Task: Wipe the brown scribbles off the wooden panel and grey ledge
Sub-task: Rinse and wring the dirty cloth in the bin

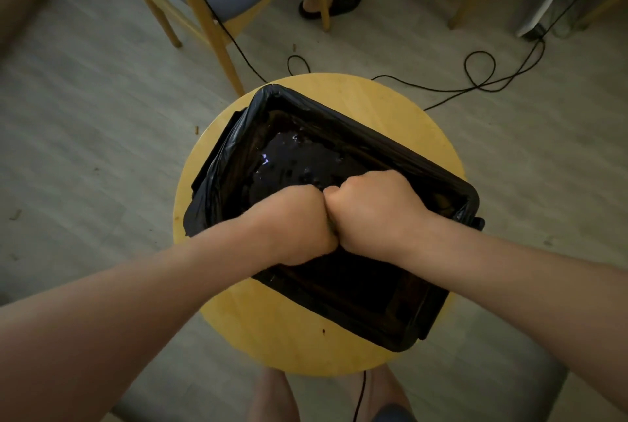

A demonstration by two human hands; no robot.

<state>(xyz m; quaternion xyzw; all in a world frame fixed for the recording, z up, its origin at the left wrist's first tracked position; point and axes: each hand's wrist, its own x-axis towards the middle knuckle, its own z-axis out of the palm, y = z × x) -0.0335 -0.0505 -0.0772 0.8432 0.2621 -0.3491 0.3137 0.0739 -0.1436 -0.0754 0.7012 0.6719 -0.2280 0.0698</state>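
Black bag-lined tub [424,163] of dark water on a wooden stool [390,99]. Left hand [299,221] and right hand [370,207] fisted, knuckles touching, over it; contents hidden, cannot tell. Panel and ledge not in view. Any wet cloth: soft, drippy; grip bunched ends.

Lined tub [413,159] on round stool [272,336]

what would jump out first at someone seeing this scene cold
The left hand and right hand, both clenched, meet knuckle to knuckle at the centre, over a black bag-lined tub holding dark liquid. The tub sits on a round yellow table, and black cables trail across the floor behind it.
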